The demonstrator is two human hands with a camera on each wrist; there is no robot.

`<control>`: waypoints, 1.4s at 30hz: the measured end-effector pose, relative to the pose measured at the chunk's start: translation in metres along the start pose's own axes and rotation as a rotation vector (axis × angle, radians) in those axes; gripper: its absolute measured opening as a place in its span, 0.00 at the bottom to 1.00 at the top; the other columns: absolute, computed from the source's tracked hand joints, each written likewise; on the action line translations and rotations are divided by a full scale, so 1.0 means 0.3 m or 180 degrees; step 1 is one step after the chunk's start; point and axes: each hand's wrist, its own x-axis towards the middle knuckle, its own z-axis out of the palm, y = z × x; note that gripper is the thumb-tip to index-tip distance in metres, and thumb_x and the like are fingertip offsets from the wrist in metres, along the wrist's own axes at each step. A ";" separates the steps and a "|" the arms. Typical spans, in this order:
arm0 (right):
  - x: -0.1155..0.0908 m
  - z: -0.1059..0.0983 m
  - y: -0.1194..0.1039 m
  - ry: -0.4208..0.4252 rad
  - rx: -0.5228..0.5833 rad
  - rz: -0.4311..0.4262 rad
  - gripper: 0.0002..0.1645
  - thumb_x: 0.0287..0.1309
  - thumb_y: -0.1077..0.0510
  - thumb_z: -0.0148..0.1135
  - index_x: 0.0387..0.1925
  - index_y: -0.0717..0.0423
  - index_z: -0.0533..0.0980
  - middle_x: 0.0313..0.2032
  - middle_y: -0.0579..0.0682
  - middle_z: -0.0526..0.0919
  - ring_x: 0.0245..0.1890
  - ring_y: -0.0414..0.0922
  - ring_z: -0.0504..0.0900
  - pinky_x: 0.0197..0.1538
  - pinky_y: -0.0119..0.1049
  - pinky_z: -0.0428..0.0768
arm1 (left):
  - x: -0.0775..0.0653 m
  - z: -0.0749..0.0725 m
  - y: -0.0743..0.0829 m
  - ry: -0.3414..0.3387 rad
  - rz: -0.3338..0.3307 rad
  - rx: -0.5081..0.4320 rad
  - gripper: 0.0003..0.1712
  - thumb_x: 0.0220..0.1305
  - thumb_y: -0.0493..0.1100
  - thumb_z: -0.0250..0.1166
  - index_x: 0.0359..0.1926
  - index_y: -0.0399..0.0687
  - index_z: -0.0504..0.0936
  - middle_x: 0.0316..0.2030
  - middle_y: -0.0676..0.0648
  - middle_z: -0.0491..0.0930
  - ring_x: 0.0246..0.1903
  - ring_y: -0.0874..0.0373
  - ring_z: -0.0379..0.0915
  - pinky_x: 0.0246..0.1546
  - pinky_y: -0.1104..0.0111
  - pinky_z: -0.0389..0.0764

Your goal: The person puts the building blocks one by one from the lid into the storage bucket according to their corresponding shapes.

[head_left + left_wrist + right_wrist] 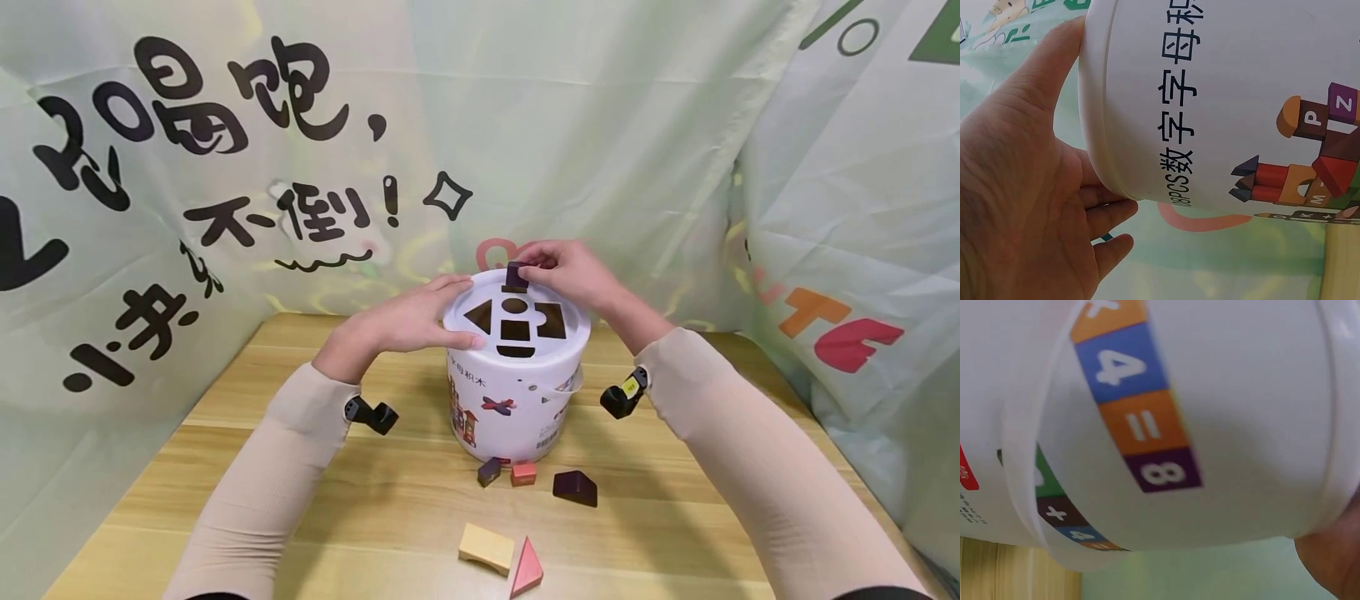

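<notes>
A white block bucket with printed pictures stands on the table, its lid pierced by shaped holes. My left hand grips the rim from the left, thumb over the lid's near edge and fingers along the far left side. In the left wrist view those fingers bend round the rim. Above the lid's farthest hole, my right hand pinches a dark block, which stands upright with its lower end at the hole. The right wrist view shows the bucket's side and handle; the block is hidden there.
Close before the bucket lie a small dark block, a small red block and a dark wedge-like block. Nearer me are a pale yellow arched block and a pink triangular block. Printed cloth hangs behind the table.
</notes>
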 end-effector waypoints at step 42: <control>-0.064 -0.053 0.053 0.0268 0.0062 -0.0028 0.15 0.66 0.55 0.61 0.49 0.60 0.81 0.41 0.56 0.82 0.41 0.49 0.77 0.42 0.38 0.74 | -0.003 0.001 -0.005 -0.0040 -0.0024 -0.0091 0.61 0.54 0.76 0.60 0.77 0.49 0.49 0.76 0.48 0.46 0.72 0.49 0.46 0.68 0.50 0.56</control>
